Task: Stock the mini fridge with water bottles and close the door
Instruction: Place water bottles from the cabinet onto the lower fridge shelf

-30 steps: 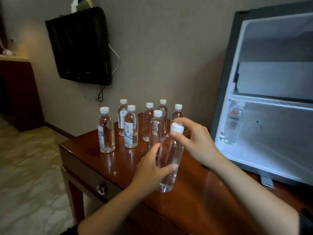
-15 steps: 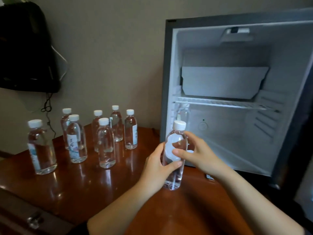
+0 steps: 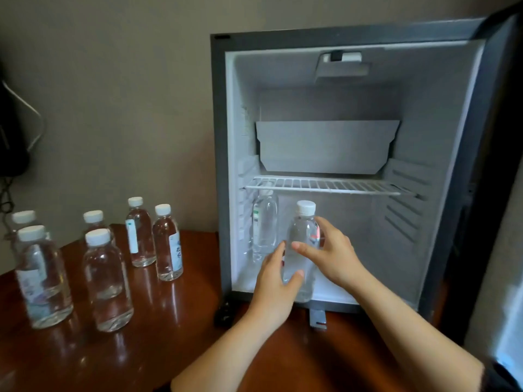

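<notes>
My left hand [image 3: 276, 281] and right hand [image 3: 329, 251] clasped a water bottle [image 3: 302, 244] upright at the mini fridge's [image 3: 351, 171] six o'clock lip.

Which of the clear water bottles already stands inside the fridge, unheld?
The clear plastic bottle at the lower compartment's back left, under the white wire shelf; both hands hold another, and six stand on the brown wooden table.

Eight water bottles [image 3: 301, 250] — six on the table [image 3: 175, 321] (two at the fridge [image 3: 353, 38]).
</notes>
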`<action>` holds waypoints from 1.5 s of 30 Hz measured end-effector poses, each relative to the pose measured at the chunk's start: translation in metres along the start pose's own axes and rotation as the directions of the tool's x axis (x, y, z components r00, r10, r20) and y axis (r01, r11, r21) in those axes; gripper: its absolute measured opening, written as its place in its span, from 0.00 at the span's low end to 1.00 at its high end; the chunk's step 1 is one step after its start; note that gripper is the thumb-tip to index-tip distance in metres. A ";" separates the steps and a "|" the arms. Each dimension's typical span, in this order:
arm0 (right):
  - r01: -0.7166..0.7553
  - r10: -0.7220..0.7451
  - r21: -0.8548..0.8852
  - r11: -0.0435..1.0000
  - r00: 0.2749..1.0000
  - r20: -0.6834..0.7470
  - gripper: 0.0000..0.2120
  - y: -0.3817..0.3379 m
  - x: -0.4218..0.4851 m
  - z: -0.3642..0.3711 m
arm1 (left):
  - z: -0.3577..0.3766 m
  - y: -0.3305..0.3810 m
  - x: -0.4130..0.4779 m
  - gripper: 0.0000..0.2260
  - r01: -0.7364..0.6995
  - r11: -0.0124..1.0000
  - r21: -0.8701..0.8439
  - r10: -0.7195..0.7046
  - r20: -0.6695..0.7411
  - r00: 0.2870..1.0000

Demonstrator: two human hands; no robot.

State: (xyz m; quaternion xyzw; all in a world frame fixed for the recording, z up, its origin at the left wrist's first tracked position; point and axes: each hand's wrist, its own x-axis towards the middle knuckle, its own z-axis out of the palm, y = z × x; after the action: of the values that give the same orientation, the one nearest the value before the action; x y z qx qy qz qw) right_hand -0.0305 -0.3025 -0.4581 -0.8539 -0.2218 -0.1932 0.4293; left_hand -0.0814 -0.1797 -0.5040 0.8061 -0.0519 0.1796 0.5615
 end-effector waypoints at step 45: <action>-0.289 0.289 0.027 0.957 0.957 0.005 0.34 0.055 0.127 0.052 | 0.042 -0.048 0.119 0.32 0.100 0.991 0.085 -0.109 0.102 0.989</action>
State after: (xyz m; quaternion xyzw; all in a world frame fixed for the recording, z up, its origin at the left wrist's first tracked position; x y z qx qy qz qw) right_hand 0.1119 -0.2620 -0.4570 -0.8714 -0.0978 -0.1249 0.4642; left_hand 0.0523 -0.1871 -0.5181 0.8378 -0.0322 0.1086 0.5341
